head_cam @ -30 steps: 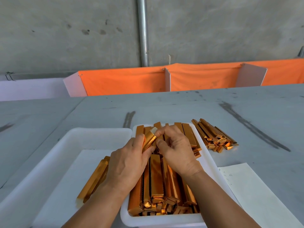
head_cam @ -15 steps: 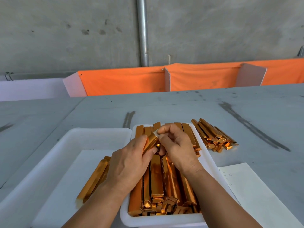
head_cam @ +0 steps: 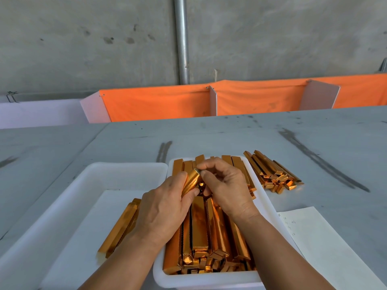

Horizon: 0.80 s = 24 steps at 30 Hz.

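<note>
A long shiny gold-orange box (head_cam: 191, 181) is held tilted above a white tray (head_cam: 264, 200) packed with several like boxes (head_cam: 209, 229). My left hand (head_cam: 163, 208) grips its body from the left. My right hand (head_cam: 226, 185) pinches the flap at its upper end between thumb and forefinger. The lower part of the held box is hidden behind my left hand.
A larger white tray (head_cam: 62, 201) on the left holds a few gold boxes (head_cam: 120, 227) on a white sheet. A loose pile of gold boxes (head_cam: 272, 171) lies on the grey table right of the trays. A written paper sheet (head_cam: 322, 243) lies at the front right. Orange cloth dividers (head_cam: 157, 103) line the far edge.
My right hand's fingers have shifted up to the top end of the held box and pinch its flap. My left hand keeps its grip and has barely moved.
</note>
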Tool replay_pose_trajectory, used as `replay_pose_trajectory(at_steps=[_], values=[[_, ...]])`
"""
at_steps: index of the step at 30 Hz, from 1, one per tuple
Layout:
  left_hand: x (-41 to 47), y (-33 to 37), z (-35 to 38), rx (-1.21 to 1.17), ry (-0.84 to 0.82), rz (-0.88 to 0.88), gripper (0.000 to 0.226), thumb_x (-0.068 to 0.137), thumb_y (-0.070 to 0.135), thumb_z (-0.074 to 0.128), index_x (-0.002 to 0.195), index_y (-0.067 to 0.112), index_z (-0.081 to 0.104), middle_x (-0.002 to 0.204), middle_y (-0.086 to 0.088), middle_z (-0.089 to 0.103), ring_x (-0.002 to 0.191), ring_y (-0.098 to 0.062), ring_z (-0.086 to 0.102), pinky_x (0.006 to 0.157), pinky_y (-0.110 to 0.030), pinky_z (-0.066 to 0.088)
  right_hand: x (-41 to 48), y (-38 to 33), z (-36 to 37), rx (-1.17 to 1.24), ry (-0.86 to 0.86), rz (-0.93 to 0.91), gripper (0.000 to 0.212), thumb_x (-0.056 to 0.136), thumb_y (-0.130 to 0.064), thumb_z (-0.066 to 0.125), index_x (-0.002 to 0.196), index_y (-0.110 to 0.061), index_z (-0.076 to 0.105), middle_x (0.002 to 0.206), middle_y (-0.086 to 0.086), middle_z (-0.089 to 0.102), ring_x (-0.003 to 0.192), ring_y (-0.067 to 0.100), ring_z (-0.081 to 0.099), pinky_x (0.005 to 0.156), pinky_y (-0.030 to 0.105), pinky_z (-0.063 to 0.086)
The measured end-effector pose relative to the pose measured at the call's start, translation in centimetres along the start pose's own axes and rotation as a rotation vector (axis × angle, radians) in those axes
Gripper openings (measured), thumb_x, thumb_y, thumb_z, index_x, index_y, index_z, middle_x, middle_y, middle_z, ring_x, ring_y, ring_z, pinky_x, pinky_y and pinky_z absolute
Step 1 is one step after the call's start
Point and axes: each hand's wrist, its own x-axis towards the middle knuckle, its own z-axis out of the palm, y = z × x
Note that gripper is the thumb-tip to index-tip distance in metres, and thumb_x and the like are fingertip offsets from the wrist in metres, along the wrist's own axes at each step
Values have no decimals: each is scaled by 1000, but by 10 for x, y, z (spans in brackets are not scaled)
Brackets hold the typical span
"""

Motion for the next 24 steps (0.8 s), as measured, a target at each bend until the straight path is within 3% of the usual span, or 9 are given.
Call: replay_pose_trajectory(at_steps=[5,8,14,19,24], values=[[0,0,-1,-3,9,7,54,87,65,28,120,27,46,92,9,60,72,-10,60,57,-17,40,1,0,1,22,13,27,28,96,-5,60,90,-31,70,81,-16,68,58,5,60,50,11,44],[0,0,-2,-20,15,20,55,86,67,26,117,27,49,84,16,48,67,-7,50,55,-17,35,2,2,0,69,28,114,22,96,-6,60,92,-25,70,77,-7,68,65,11,63,47,15,45],[-1,0,-2,-47,16,31,58,87,68,25,120,28,49,86,18,46,68,-5,49,55,-14,33,3,2,-3,3,46,83,21,94,-7,63,87,-25,71,101,8,64,72,14,54,60,20,43],[-1,1,-2,-56,14,28,56,87,66,28,120,26,50,87,13,56,67,-5,51,56,-16,38,3,2,-3,36,1,109,22,96,-1,58,88,-18,70,87,5,65,60,10,57,51,19,48],[-1,2,-3,-53,13,27,55,88,65,28,119,26,51,84,17,50,66,-5,51,56,-16,38,3,1,-2,69,-8,124,27,95,-1,58,86,-22,71,75,-3,65,54,0,55,50,15,46]])
